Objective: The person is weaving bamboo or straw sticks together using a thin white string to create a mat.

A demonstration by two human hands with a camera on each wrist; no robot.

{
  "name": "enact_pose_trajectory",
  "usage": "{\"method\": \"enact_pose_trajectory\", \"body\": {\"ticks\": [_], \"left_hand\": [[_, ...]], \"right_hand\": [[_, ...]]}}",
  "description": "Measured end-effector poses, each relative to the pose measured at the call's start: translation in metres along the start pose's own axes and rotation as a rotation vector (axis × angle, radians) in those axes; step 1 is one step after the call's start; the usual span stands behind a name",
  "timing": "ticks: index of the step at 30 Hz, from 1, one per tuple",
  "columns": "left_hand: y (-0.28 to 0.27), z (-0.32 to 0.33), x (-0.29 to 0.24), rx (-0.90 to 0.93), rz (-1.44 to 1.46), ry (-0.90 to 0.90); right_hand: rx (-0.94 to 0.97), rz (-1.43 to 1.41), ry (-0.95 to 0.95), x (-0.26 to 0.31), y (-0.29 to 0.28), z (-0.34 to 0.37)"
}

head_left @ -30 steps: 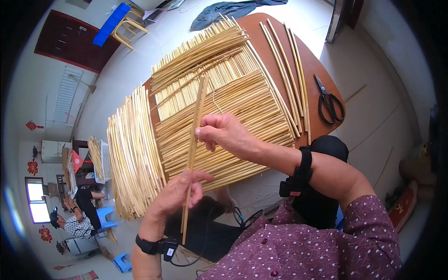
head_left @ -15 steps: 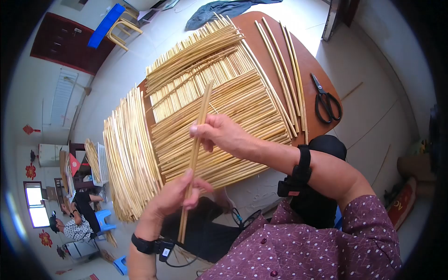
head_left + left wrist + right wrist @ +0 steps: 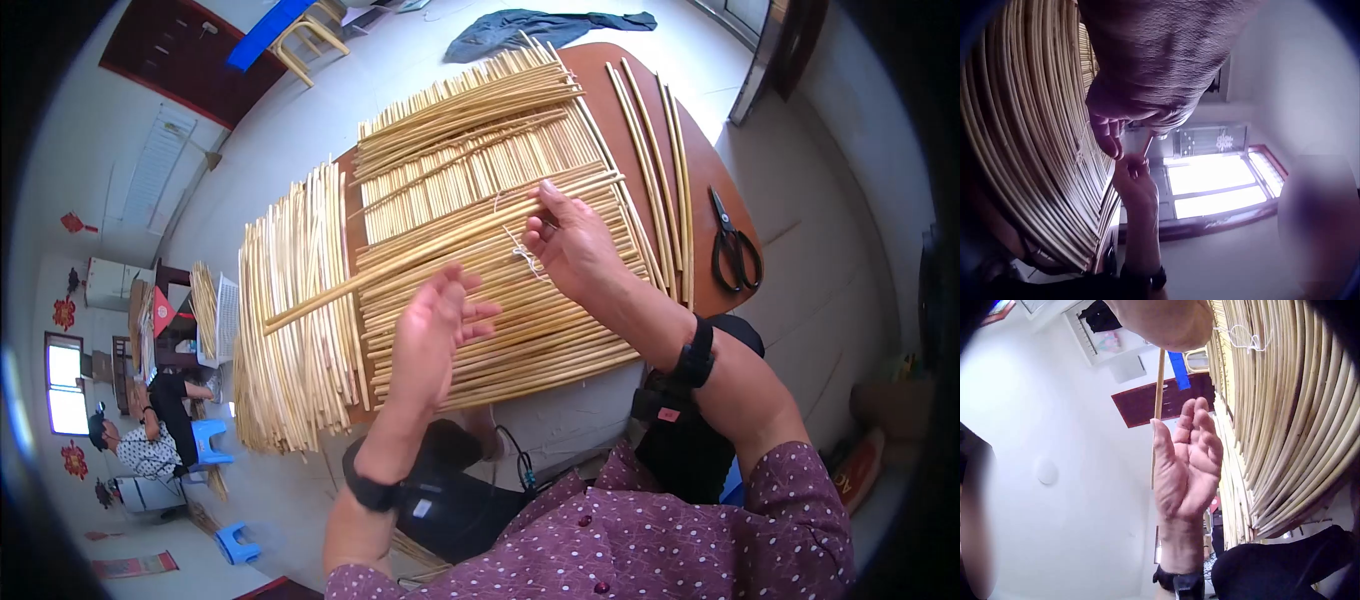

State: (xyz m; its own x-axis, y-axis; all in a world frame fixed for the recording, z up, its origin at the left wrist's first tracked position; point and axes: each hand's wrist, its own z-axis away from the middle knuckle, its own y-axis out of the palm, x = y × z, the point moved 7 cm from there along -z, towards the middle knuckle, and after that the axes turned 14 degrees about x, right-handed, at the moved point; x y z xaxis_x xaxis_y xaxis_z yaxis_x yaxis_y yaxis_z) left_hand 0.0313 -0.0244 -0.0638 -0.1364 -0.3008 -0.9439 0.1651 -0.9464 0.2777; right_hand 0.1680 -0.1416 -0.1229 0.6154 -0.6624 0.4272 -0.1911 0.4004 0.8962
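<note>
Two or so long pale stalks point(image 3: 400, 262) lie slantwise over the woven stalk mat point(image 3: 500, 330). Near their right end my right hand point(image 3: 580, 245) pinches them between thumb and fingers. My left hand point(image 3: 430, 325) is below their middle with fingers spread and relaxed, gripping nothing; in the right wrist view the left hand point(image 3: 1191, 465) shows its open palm beside a stalk point(image 3: 1160, 387). White string point(image 3: 525, 258) lies on the mat close to the right hand, and shows as a loop of string point(image 3: 1247, 339) in the right wrist view.
Loose stalks point(image 3: 295, 320) form a thick pile at the left. On the brown table point(image 3: 715, 170) several stalks and black-handled scissors point(image 3: 735, 250) lie at the right. A seated person point(image 3: 150, 440) and blue stools point(image 3: 237, 543) are at the far left.
The held stalks have swung from nearly upright to a flatter slant across the mat. My right hand has moved up and right; my left hand has let go and risen.
</note>
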Motion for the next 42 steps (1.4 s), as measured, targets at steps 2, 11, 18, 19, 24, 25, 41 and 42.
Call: {"method": "enact_pose_trajectory", "body": {"ticks": [2, 11, 18, 19, 24, 25, 41, 42], "left_hand": [[-0.01, -0.016, -0.007, -0.026, 0.076, 0.113], [-0.029, -0.039, -0.013, 0.056, 0.104, 0.283], [-0.047, -0.03, -0.014, -0.055, 0.177, 0.322], [-0.056, -0.029, -0.012, -0.101, 0.187, 0.316], [-0.081, -0.023, -0.011, -0.165, 0.25, 0.249], [-0.083, -0.021, -0.012, -0.188, 0.25, 0.239], [-0.088, -0.025, 0.001, -0.242, 0.291, 0.169], [-0.087, -0.025, 0.001, -0.24, 0.289, 0.167]], "right_hand": [[-0.013, 0.019, 0.013, -0.004, -0.001, 0.0], [0.005, 0.076, 0.027, -0.001, -0.019, -0.006], [-0.03, 0.149, 0.004, 0.002, -0.022, -0.005], [-0.027, 0.183, -0.012, 0.006, -0.022, -0.006], [-0.099, 0.254, -0.076, 0.012, -0.023, -0.007], [-0.082, 0.274, -0.087, 0.012, -0.02, -0.007], [-0.021, 0.366, -0.09, 0.024, -0.001, -0.002], [-0.024, 0.365, -0.071, 0.023, 0.0, -0.001]]}}
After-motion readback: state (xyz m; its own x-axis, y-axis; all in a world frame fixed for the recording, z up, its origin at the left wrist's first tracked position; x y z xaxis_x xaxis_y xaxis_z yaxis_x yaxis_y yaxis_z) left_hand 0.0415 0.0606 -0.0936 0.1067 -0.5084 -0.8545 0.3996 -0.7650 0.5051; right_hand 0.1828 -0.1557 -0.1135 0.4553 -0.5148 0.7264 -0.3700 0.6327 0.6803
